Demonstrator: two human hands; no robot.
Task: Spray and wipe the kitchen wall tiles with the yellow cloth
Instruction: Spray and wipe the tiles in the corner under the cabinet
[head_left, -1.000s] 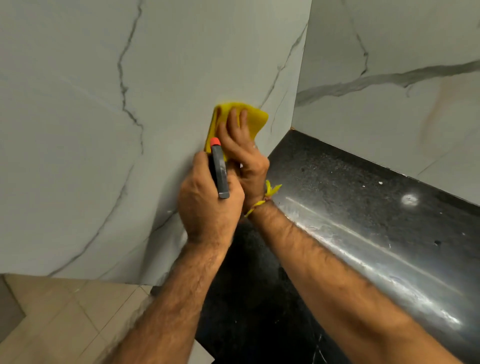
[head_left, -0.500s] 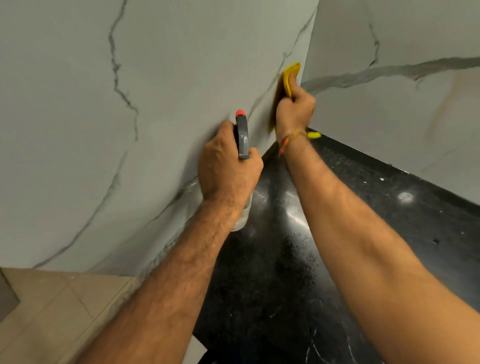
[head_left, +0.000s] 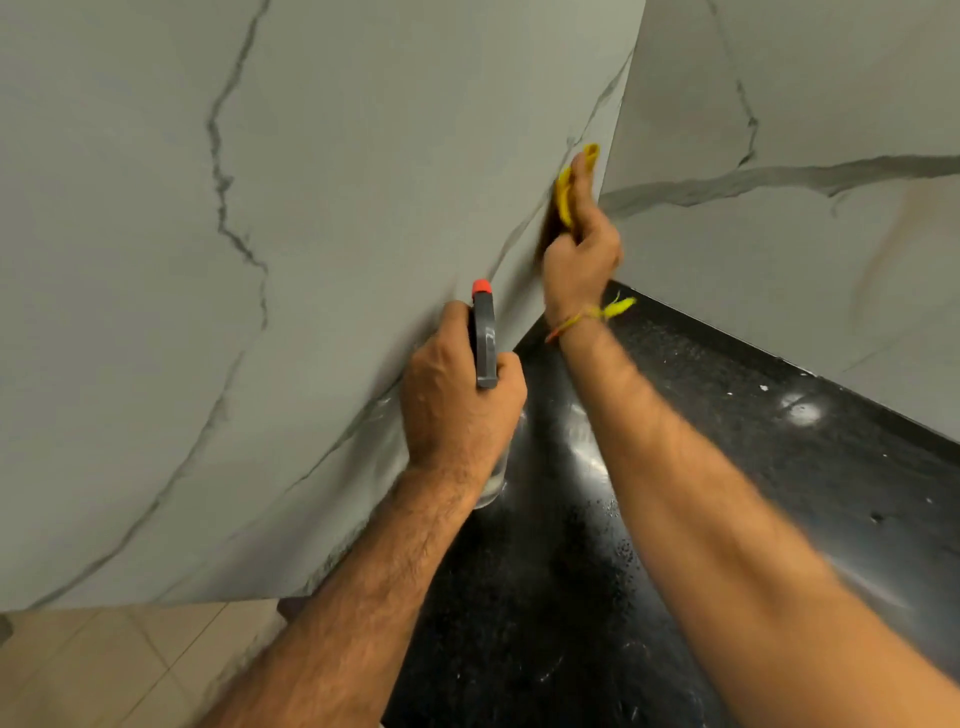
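Though earlier nearer, right hand (head_left: 581, 254) and yellow cloth (head_left: 566, 195) now cornerward.

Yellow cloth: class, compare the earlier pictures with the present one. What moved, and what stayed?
The right hand swept the yellow cloth up along the wall tile toward the corner. The left hand kept its grip on the spray bottle, nozzle up.

The right hand (head_left: 579, 254) is pressing the yellow cloth (head_left: 566, 195) against the wall tile (head_left: 363, 182) near the corner — the left hand (head_left: 457, 400) is gripping a spray bottle (head_left: 484, 343) over the black counter (head_left: 727, 441).
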